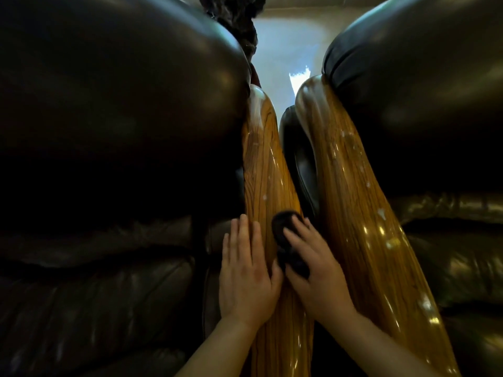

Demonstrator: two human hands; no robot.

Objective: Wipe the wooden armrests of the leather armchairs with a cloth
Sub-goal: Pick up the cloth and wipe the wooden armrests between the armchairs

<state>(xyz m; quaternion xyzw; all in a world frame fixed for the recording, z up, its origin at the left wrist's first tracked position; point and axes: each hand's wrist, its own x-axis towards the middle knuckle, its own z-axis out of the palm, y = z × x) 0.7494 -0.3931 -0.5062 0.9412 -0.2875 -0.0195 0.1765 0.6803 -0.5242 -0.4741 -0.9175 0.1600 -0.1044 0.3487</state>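
Note:
Two glossy wooden armrests run side by side up the middle of the view, the left armrest [268, 170] and the right armrest [362, 213]. A dark leather armchair [114, 110] lies on the left and another armchair [424, 85] on the right. My left hand [246, 270] rests flat on the left armrest's left side, fingers spread. My right hand [318, 270] presses a small dark cloth [288, 240] onto the same armrest's right side. Pale specks and smears dot both armrests.
A narrow gap with dark leather [302, 164] separates the two armrests. Beyond them lies a pale shiny floor [285, 50]. A dark curly-textured object [239, 14] shows at the top between the chairs. The seat cushions on both sides are in deep shadow.

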